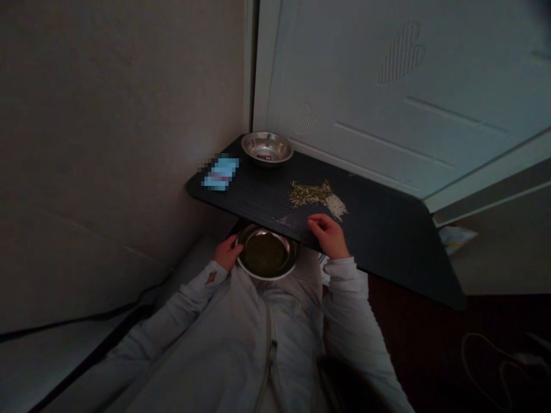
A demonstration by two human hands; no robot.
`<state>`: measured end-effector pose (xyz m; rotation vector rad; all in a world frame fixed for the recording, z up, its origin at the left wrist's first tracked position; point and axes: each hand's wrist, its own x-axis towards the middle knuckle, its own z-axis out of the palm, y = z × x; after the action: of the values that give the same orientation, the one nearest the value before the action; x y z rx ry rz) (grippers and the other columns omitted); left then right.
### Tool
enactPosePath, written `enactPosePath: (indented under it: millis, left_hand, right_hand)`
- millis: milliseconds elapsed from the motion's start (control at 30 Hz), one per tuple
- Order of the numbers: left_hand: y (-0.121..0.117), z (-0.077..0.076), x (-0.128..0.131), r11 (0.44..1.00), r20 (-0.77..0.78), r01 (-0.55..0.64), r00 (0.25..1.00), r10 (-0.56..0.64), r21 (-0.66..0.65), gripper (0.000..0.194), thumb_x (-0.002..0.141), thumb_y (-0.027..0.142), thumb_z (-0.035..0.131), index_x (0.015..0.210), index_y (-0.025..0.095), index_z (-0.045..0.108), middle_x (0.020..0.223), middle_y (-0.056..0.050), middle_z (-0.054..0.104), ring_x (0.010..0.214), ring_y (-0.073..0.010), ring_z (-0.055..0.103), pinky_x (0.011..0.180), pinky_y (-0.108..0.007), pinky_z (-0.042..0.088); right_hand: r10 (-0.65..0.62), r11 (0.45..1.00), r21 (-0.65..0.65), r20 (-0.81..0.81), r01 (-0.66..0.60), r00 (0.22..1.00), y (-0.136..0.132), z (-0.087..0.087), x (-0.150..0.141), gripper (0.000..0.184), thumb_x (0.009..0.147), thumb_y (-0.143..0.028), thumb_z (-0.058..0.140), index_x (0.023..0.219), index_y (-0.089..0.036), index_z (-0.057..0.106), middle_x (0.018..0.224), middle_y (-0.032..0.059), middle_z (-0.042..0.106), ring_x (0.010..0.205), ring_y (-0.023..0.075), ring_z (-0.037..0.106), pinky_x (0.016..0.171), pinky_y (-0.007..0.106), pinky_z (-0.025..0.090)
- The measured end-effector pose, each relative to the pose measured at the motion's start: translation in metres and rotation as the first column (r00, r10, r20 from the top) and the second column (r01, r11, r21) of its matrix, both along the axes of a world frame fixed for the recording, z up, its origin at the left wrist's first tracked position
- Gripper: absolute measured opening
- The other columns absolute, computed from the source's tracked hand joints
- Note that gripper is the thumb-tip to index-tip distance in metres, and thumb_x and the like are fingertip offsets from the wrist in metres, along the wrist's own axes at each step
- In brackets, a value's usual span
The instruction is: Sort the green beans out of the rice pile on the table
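Observation:
On my lap, partly under the table's front edge, sits a metal bowl (291,268) filled with small green grains that look like mung beans (264,255). My left hand (227,253) is closed on the bowl's left rim. Over the tabletop's near edge, my right hand (328,234) has its fingers curled together; whatever is between them is too small to see. Just beyond it lies a heap of white grains like rice (336,206), touching a spread of mixed green and white grains (309,194). A few pale grains (284,221) are scattered left of my right hand.
A second metal bowl (267,150) with a label inside stands at the back left of the dark tabletop (387,246). Left of it lies a blurred light-blue item (221,174). A wall borders the left side, a white door (344,86) the back. Cables (486,344) lie lower right.

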<state>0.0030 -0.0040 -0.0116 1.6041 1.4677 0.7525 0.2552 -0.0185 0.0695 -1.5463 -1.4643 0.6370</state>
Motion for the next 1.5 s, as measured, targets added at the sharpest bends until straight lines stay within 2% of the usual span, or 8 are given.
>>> enactPosePath:
  millis: [400, 667, 867, 1067, 1167, 1267, 1367, 1500]
  left_hand:
    - [0.0, -0.001, 0.0, 1.0, 0.003, 0.011, 1.0, -0.01, -0.006, 0.037, 0.063, 0.029, 0.039, 0.093, 0.013, 0.053, 0.081, 0.001, 0.058, 0.074, -0.0133, 0.05, 0.069, -0.022, 0.038]
    - [0.002, -0.011, -0.003, 0.999, 0.035, 0.037, 0.999, -0.037, 0.02, 0.037, 0.064, 0.031, 0.039, 0.094, 0.014, 0.053, 0.082, 0.0, 0.058, 0.076, -0.0136, 0.051, 0.069, -0.023, 0.039]
    - [0.001, -0.002, -0.001, 0.999, 0.007, 0.037, 0.999, -0.037, 0.005, 0.04, 0.063, 0.03, 0.04, 0.097, 0.013, 0.052, 0.086, -0.001, 0.058, 0.077, -0.0145, 0.051, 0.071, -0.024, 0.038]
    - [0.0, 0.003, 0.0, 1.0, -0.028, 0.03, 0.999, -0.031, -0.006, 0.04, 0.063, 0.03, 0.039, 0.097, 0.013, 0.052, 0.085, -0.001, 0.058, 0.075, -0.0148, 0.051, 0.07, -0.025, 0.038]
    - [0.0, 0.001, -0.001, 1.0, -0.035, 0.026, 0.999, -0.026, -0.003, 0.039, 0.063, 0.03, 0.04, 0.096, 0.014, 0.053, 0.084, 0.0, 0.059, 0.073, -0.0143, 0.051, 0.069, -0.024, 0.039]
    - [0.001, 0.0, -0.001, 1.0, -0.037, 0.022, 0.999, -0.022, -0.007, 0.038, 0.063, 0.03, 0.039, 0.095, 0.014, 0.053, 0.082, 0.0, 0.059, 0.073, -0.0141, 0.051, 0.068, -0.024, 0.039]
    - [0.001, 0.0, -0.001, 1.0, -0.027, 0.021, 0.999, -0.022, -0.013, 0.038, 0.063, 0.03, 0.04, 0.095, 0.014, 0.053, 0.081, 0.0, 0.059, 0.073, -0.0142, 0.051, 0.068, -0.024, 0.039]
    - [0.0, 0.0, -0.001, 1.0, -0.001, 0.017, 1.0, -0.017, -0.011, 0.039, 0.063, 0.031, 0.039, 0.096, 0.014, 0.053, 0.081, 0.0, 0.059, 0.074, -0.0145, 0.051, 0.069, -0.024, 0.039]
  right_hand:
    - [0.048, 0.999, -0.008, -0.003, -0.048, 0.999, 0.0, -0.001, 0.0, 0.024, 0.065, -0.036, 0.049, 0.078, -0.017, 0.056, 0.061, -0.0006, 0.053, 0.058, 0.0098, 0.048, 0.056, 0.022, 0.037]
    - [0.075, 0.997, -0.032, 0.042, -0.074, 0.996, -0.001, 0.0, -0.002, 0.025, 0.066, -0.036, 0.048, 0.08, -0.018, 0.056, 0.062, -0.0001, 0.055, 0.057, 0.0101, 0.049, 0.055, 0.022, 0.037]
    - [0.101, 0.994, -0.055, 0.079, -0.097, 0.992, -0.001, 0.002, -0.002, 0.026, 0.066, -0.038, 0.048, 0.081, -0.018, 0.056, 0.059, -0.001, 0.054, 0.055, 0.0098, 0.048, 0.055, 0.022, 0.037]
    - [0.121, 0.991, -0.062, 0.025, -0.12, 0.992, -0.001, 0.003, -0.003, 0.026, 0.064, -0.038, 0.049, 0.079, -0.018, 0.056, 0.056, -0.0018, 0.052, 0.054, 0.0097, 0.048, 0.055, 0.022, 0.037]
    - [0.046, 0.998, -0.027, -0.056, -0.048, 0.997, -0.001, 0.003, -0.002, 0.024, 0.064, -0.037, 0.049, 0.077, -0.017, 0.055, 0.054, -0.0024, 0.051, 0.053, 0.0095, 0.047, 0.054, 0.022, 0.036]
    - [-0.11, 0.993, 0.037, -0.14, 0.116, 0.984, 0.001, 0.001, 0.001, 0.023, 0.065, -0.036, 0.048, 0.076, -0.017, 0.054, 0.055, -0.0028, 0.049, 0.053, 0.009, 0.045, 0.053, 0.022, 0.035]
    - [-0.24, 0.964, 0.083, -0.147, 0.254, 0.96, 0.002, -0.001, 0.004, 0.022, 0.065, -0.035, 0.046, 0.073, -0.016, 0.053, 0.057, -0.0027, 0.048, 0.053, 0.0085, 0.043, 0.053, 0.021, 0.034]
    - [-0.293, 0.948, 0.093, -0.118, 0.305, 0.949, 0.002, -0.001, 0.006, 0.02, 0.064, -0.033, 0.046, 0.07, -0.016, 0.053, 0.059, -0.0022, 0.049, 0.055, 0.0086, 0.042, 0.054, 0.021, 0.034]
